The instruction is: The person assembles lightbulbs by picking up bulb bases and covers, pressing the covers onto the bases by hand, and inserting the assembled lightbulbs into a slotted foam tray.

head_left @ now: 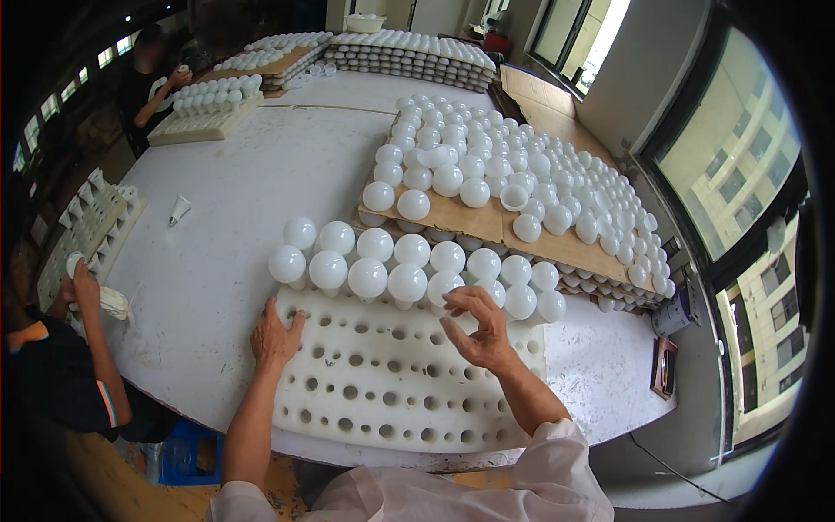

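A white foam tray (365, 418) with rows of round holes lies before me on the table. White round light bulbs (367, 277) stand in two rows along its far side, and the nearer rows of holes hold nothing. My left hand (277, 335) rests on the tray's left edge, its thumb apart from the fingers. Over the tray's right part is my right hand (480, 331), thumb and fingers curved with a gap between them. Its fingertips are close to a bulb (445, 288) in the near row; whether they touch it I cannot tell.
Beyond the tray, white bulb globes (474, 192) cover stacked cardboard (452, 222). A white cone-shaped bulb housing (179, 210) lies on the table (226, 174). At left, a co-worker's hands (84, 283) hold a white piece near another tray (113, 226). Another person (143, 87) works at far left.
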A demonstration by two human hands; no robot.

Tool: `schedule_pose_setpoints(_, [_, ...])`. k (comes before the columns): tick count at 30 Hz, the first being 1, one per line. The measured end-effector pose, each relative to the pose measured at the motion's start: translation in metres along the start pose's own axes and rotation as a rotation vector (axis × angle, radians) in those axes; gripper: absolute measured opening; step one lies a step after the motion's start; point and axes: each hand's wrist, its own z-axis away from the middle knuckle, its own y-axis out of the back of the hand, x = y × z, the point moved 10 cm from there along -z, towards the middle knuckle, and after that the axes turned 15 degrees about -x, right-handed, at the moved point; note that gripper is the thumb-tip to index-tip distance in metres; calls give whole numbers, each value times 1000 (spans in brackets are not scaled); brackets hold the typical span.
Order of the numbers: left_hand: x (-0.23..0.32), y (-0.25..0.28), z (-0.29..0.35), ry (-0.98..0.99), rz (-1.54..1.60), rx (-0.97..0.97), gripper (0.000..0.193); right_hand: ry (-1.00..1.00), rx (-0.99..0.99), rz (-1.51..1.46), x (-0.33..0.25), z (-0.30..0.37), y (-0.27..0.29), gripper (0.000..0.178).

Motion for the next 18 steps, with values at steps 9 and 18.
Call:
schedule_pose_setpoints(9, [-8,-8,-9,63,114,-67,76,-912,-56,870,179,-13,178,65])
schedule_pose_setpoints(18, [-26,-12,-5,28,121,-53,71,-977,-54,791,173,-30,166,78])
